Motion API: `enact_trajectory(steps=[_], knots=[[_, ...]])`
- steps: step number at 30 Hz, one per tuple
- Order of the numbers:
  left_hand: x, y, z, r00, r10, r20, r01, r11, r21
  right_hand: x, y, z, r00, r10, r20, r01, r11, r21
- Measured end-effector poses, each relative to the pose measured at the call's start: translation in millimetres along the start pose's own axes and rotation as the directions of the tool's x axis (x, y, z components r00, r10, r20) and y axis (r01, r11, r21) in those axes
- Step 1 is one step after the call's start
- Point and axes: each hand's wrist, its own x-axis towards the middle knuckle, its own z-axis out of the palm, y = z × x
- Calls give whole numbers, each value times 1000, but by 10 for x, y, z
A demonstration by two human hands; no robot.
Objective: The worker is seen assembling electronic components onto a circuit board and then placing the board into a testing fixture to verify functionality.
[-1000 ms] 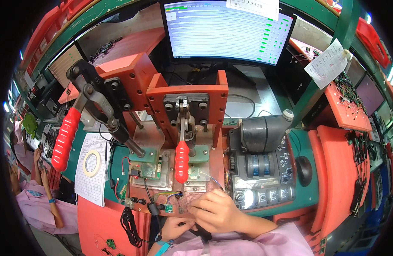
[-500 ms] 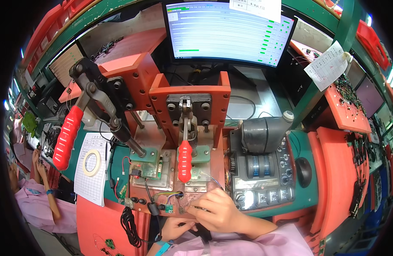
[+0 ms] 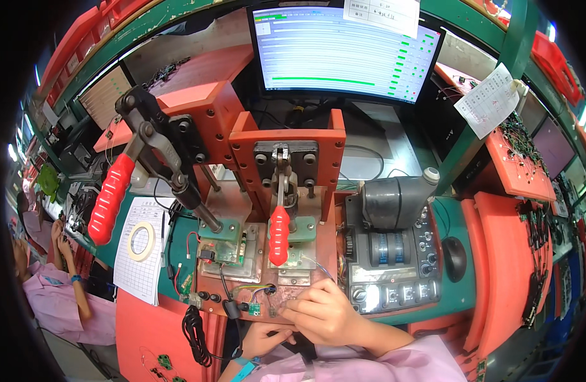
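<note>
My right hand (image 3: 321, 312) is over the front edge of the test fixture (image 3: 299, 293), thumb and fingers pinched together near its front middle. Whatever lies between the fingertips is too small to name. Just below and left of it, my left hand (image 3: 261, 339) is loosely curled at the fixture's edge, its fingertips partly hidden. Near both hands are a small green circuit board (image 3: 255, 309) and several thin coloured wires (image 3: 258, 288). Two toggle clamps with red handles (image 3: 278, 237) rise from the fixture; a green pressing block (image 3: 220, 230) bears on a board under the left clamp.
A grey control panel (image 3: 395, 280) and a black mouse (image 3: 455, 260) stand right. Behind is a lit monitor (image 3: 344, 54). Left lie paper sheets (image 3: 137, 274) with a tape roll (image 3: 141, 242). A black cable coil (image 3: 194, 337) hangs in front. Another person (image 3: 67, 305) works far left.
The green bar on the monitor has grown longer towards the right. The whole view has shifted slightly. Both hands keep nearly the same place and pose.
</note>
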Motion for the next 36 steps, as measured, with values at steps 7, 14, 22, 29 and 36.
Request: enact_trajectory(steps=[7, 14, 22, 29, 36], knots=[[-6, -22, -3, 1000, -20, 3, 20, 999, -27, -9, -40, -38, 997, 66, -40, -68, 997, -36], [-47, -22, 0, 998, -66, 0, 66, 998, -16, -110, -120, -335, 974, 215, -71, -225, 954, -198], [5, -50, 3, 999, -45, 1, 45, 996, -74, -336, -51, -862, 869, 483, 109, -455, 866, -210], [47, -124, -22, 1000, 13, 16, -12, 999, -53, -56, 317, -1064, 743, 513, 430, -517, 848, -120], [16, -154, -21, 999, 43, 15, -41, 994, -98, 43, 98, -895, 609, 681, 406, -651, 722, -235]])
